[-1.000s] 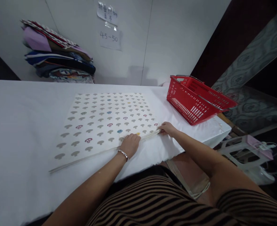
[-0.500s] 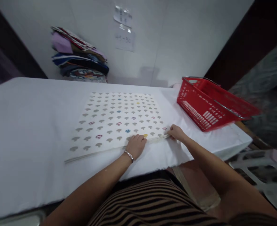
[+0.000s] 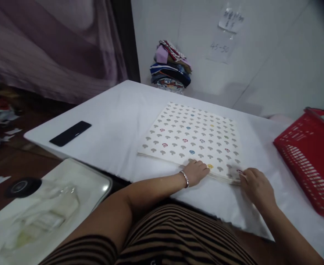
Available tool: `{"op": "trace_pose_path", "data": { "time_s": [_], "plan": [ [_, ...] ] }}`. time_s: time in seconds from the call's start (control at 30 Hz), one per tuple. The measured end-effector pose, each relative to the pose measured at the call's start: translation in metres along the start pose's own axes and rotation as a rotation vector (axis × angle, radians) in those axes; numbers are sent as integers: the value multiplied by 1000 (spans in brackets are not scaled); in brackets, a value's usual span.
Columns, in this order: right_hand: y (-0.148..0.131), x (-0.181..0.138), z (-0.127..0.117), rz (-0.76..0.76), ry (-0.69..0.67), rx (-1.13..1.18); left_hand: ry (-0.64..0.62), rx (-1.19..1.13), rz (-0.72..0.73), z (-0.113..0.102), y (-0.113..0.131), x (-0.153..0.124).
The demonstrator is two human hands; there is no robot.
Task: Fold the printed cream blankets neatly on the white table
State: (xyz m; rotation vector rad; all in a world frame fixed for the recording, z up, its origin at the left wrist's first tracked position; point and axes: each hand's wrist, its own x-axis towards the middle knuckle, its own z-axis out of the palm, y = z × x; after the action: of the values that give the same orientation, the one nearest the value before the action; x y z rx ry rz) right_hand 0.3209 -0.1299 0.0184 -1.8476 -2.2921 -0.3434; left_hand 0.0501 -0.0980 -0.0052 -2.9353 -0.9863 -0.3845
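Note:
A folded white cloth [image 3: 178, 125] printed with grey mushrooms and some coloured ones lies flat on the white-covered table [image 3: 109, 121]. Its near edge shows several layers. My left hand [image 3: 196, 172], with a bracelet at the wrist, is closed over the middle of that edge, fingers on top and thumb hidden. At the near right corner my right hand [image 3: 257, 186] pinches the cloth between thumb and fingers.
To the right stands a red plastic basket [image 3: 313, 158]. A flat black rectangular object [image 3: 70, 133] lies at the table's left end. Folded fabrics [image 3: 171, 68] are stacked by the wall. Lower left, a white surface [image 3: 90, 176] bears clear plastic and a round black object [image 3: 24, 187].
My view has swung left, bringing the table's left end and the black rectangle into sight. Both hands stay at the cloth's near edge; the right is still at its corner.

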Motion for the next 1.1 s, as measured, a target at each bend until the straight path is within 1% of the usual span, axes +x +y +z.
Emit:
{"op": "trace_pose_path", "data": {
  "time_s": [0.03, 0.1, 0.17, 0.27, 0.43, 0.57, 0.67, 0.73, 0.83, 0.93, 1.0, 1.1],
  "plan": [
    [-7, 2, 1, -112, 26, 75, 2, -2, 0, -1, 0, -1],
    [-25, 5, 3, -276, 12, 240, 9, -5, -3, -2, -1, -3],
    [-40, 6, 7, -338, -39, 343, 13, 0, -13, -2, -3, -5],
    [-53, 4, 15, -315, -57, 386, 15, 16, -37, -3, -10, -14],
    [-50, 1, 19, -293, -33, 360, 30, 70, -124, -12, -35, -45],
    [-52, 5, 13, -326, -20, 348, 22, 110, -262, -28, -60, -83],
    [-62, 11, 13, -361, -17, 373, 37, 128, -403, -43, -80, -118],
    [-71, 17, 15, -374, -20, 388, 69, 114, -506, -53, -92, -143],
    [-92, 32, 17, -422, -59, 398, 164, 97, -679, -63, -108, -181],
    [-121, 53, 15, -531, -144, 430, 223, 65, -868, -68, -118, -206],
    [-145, 69, 14, -587, -184, 451, 239, -16, -933, -68, -119, -212],
    [-182, 92, 14, -635, -231, 470, 281, -129, -972, -66, -117, -209]
  ]
}}
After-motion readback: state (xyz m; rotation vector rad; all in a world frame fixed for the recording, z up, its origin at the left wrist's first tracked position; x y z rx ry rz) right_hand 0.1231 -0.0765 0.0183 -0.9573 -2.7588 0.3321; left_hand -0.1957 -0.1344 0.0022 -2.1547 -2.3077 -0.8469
